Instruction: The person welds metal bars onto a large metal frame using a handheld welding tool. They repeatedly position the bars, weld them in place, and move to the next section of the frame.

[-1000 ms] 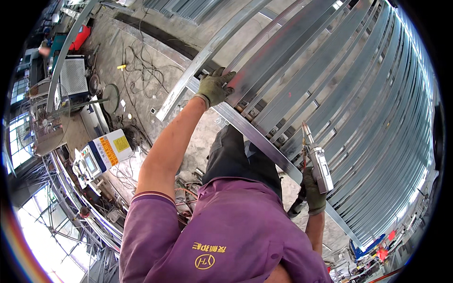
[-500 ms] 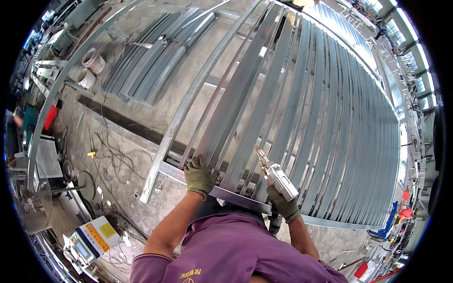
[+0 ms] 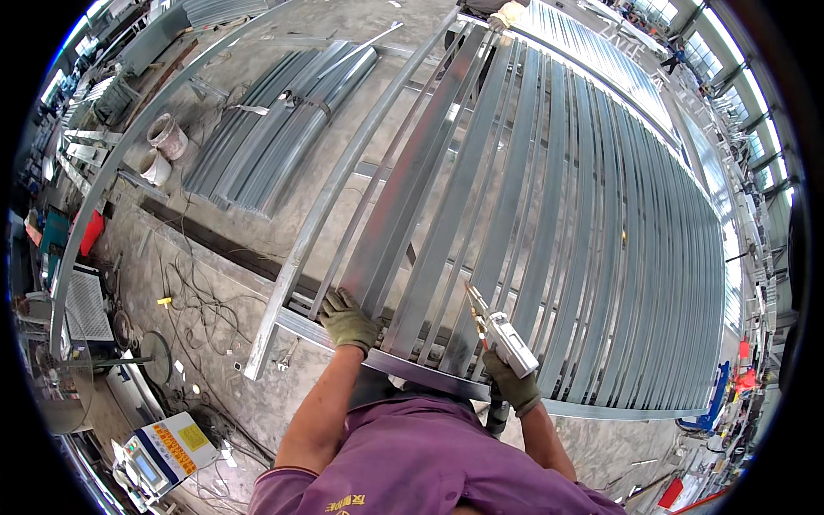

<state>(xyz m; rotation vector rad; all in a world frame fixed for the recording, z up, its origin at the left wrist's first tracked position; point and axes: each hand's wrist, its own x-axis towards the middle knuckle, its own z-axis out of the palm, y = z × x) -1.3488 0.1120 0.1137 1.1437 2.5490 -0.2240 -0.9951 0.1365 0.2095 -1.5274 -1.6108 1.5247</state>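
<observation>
My left hand [image 3: 348, 324], in an olive work glove, is closed over the near end of a long grey metal slat [image 3: 395, 215] with a reddish sheen; its fingertips are partly hidden at the slat's edge. That end lies by the near rail [image 3: 429, 372] of a large metal frame, just in front of my body. In my right hand [image 3: 512, 384], also gloved, is a silver-white welding gun [image 3: 506, 340]. Its thin coppery nozzle points up and left, above the slats, and I cannot tell whether it touches one. My fingers wrap its grip, partly hidden under the body.
A co-worker's gloved hand [image 3: 506, 15] is at the frame's far end. Left of the frame lie a stack of metal profiles [image 3: 275, 129], two buckets [image 3: 167, 137] and tangled cables [image 3: 206, 296]. A white machine with a screen [image 3: 167, 455] stands at lower left. Many slats [image 3: 652, 257] fill the right.
The view has shifted slightly, moving most things a little left. My left hand stays at the slat's end with its fingers further left. The co-worker's hand shows more at the far end.
</observation>
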